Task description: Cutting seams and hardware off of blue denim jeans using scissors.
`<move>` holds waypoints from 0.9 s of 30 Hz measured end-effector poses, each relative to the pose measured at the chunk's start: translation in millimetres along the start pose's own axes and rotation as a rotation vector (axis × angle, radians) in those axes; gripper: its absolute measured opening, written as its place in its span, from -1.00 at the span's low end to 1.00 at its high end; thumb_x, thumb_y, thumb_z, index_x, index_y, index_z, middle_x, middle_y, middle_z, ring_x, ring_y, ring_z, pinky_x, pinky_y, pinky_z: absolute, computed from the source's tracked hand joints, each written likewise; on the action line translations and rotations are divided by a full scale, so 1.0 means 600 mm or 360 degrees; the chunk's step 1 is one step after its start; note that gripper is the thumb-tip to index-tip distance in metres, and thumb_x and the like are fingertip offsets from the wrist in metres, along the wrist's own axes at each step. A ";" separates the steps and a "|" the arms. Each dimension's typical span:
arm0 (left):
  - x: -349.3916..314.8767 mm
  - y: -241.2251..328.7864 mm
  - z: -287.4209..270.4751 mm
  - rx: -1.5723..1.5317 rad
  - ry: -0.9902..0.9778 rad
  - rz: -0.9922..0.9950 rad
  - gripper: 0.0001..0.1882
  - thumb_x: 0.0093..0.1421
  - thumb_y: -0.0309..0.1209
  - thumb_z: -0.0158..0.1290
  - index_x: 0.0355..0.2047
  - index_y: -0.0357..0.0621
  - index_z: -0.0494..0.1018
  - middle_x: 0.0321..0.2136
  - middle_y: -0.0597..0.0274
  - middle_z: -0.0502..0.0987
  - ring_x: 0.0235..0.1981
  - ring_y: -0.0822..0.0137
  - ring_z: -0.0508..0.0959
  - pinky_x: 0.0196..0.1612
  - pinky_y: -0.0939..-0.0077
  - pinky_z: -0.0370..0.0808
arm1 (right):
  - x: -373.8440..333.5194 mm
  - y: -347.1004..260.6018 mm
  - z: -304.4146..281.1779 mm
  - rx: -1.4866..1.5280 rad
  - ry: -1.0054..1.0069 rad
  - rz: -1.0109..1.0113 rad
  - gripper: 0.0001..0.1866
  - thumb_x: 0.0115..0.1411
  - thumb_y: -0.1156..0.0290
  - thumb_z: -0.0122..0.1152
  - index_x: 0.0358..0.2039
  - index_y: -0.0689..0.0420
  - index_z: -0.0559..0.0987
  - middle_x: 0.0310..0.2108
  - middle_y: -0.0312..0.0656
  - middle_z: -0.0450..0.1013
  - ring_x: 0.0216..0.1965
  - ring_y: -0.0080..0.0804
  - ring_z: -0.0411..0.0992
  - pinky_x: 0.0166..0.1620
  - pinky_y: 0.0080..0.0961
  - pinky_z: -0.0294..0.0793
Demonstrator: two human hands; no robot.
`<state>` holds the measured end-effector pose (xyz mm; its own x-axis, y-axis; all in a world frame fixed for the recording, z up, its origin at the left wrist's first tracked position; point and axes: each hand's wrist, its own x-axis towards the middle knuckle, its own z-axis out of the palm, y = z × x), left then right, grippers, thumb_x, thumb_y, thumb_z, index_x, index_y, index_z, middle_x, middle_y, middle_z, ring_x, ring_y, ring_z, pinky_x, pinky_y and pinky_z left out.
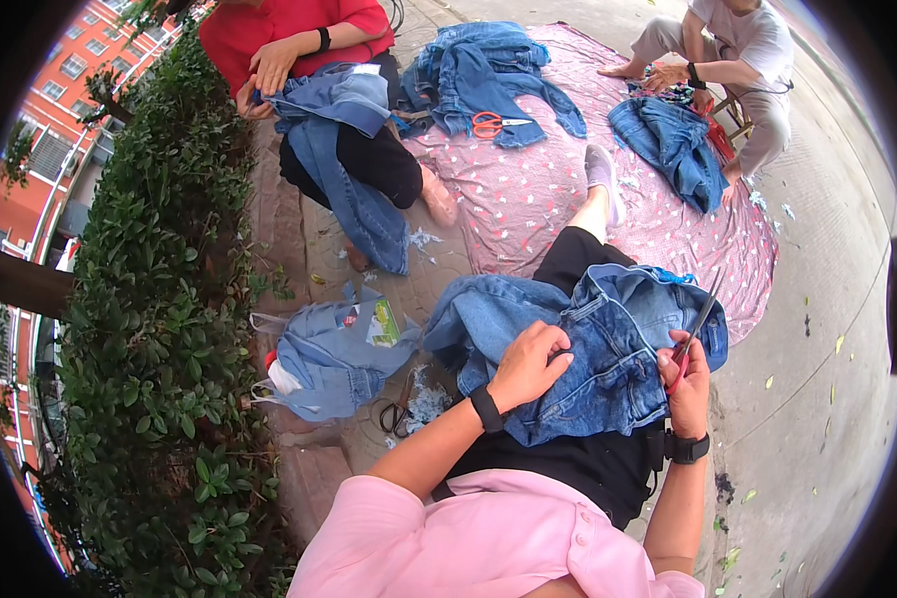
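Note:
A pair of blue denim jeans (608, 359) lies bunched across my lap, its waistband opening toward the upper right. My right hand (688, 394) grips scissors (706, 317) with red handles, their blades pointing up and away beside the waistband. Over the middle of the jeans, my left hand (528, 369) is closed with curled fingers. Something small and dark shows at its fingertips, too small to name.
A light-blue denim bundle (334, 349) and dark-handled scissors (394, 417) lie on the ground to my left, by a hedge (149, 329). Ahead, a patterned pink cloth (528, 209) bears jeans (478, 75) and orange-handled scissors (493, 124). Two people sit handling fabric.

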<state>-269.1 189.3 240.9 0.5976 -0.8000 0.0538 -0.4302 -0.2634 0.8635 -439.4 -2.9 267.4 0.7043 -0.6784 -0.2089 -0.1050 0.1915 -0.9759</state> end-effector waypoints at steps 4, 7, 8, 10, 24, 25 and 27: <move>0.001 -0.001 0.000 -0.0003 0.0003 0.0010 -0.83 0.07 -0.46 0.11 -0.33 -0.22 0.40 -0.39 0.18 0.40 -0.37 0.31 0.50 -0.26 0.49 0.45 | 0.000 -0.001 0.001 0.0005 0.0001 -0.0008 -0.64 0.14 0.52 0.18 -0.03 0.13 0.37 -0.43 -0.43 0.39 -0.48 -0.76 0.27 -0.44 -0.79 0.23; 0.000 0.000 0.000 -0.0007 0.0011 0.0026 -0.83 0.07 -0.46 0.12 -0.33 -0.22 0.40 -0.39 0.18 0.39 -0.37 0.30 0.50 -0.26 0.49 0.45 | -0.001 -0.001 0.004 0.0011 0.0010 -0.0012 -0.62 0.13 0.51 0.18 -0.02 0.14 0.37 -0.44 -0.44 0.38 -0.50 -0.77 0.24 -0.46 -0.81 0.18; -0.001 -0.001 0.000 -0.0006 0.0011 0.0027 -0.83 0.07 -0.46 0.12 -0.33 -0.22 0.40 -0.39 0.18 0.39 -0.37 0.30 0.49 -0.26 0.48 0.45 | -0.002 -0.001 0.005 0.0009 0.0023 -0.0015 -0.60 0.13 0.50 0.18 -0.01 0.15 0.36 -0.44 -0.44 0.37 -0.53 -0.79 0.20 -0.47 -0.82 0.14; -0.001 0.000 0.000 -0.0005 0.0013 0.0030 -0.83 0.07 -0.46 0.12 -0.33 -0.23 0.40 -0.39 0.18 0.39 -0.37 0.30 0.49 -0.26 0.48 0.45 | -0.002 -0.001 0.004 0.0011 0.0020 -0.0011 -0.60 0.13 0.50 0.18 -0.01 0.16 0.36 -0.44 -0.44 0.37 -0.52 -0.79 0.20 -0.47 -0.82 0.14; -0.003 0.001 0.000 0.0011 -0.0004 0.0016 -0.82 0.07 -0.45 0.11 -0.32 -0.22 0.41 -0.39 0.16 0.40 -0.36 0.28 0.49 -0.25 0.46 0.44 | -0.010 -0.003 0.004 0.0050 0.0012 -0.0002 -0.64 0.14 0.52 0.19 -0.04 0.12 0.38 -0.42 -0.44 0.39 -0.46 -0.77 0.28 -0.43 -0.81 0.22; -0.003 0.002 0.000 0.0011 -0.0005 0.0015 -0.82 0.07 -0.45 0.11 -0.32 -0.22 0.41 -0.39 0.16 0.40 -0.36 0.28 0.49 -0.25 0.46 0.44 | -0.012 -0.005 0.004 0.0022 0.0018 0.0012 -0.64 0.14 0.52 0.18 -0.04 0.12 0.38 -0.42 -0.44 0.39 -0.47 -0.77 0.28 -0.43 -0.81 0.22; -0.003 0.003 -0.001 0.0024 -0.0001 0.0031 -0.82 0.07 -0.45 0.11 -0.33 -0.22 0.41 -0.39 0.16 0.40 -0.36 0.27 0.48 -0.25 0.46 0.44 | -0.015 -0.007 0.004 -0.0006 0.0026 0.0026 -0.65 0.14 0.52 0.18 -0.05 0.12 0.38 -0.42 -0.44 0.39 -0.47 -0.77 0.27 -0.43 -0.81 0.22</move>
<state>-270.6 190.2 242.6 0.5884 -0.8055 0.0701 -0.4520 -0.2558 0.8545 -443.4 4.3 273.6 0.6909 -0.6867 -0.2260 -0.1192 0.2001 -0.9725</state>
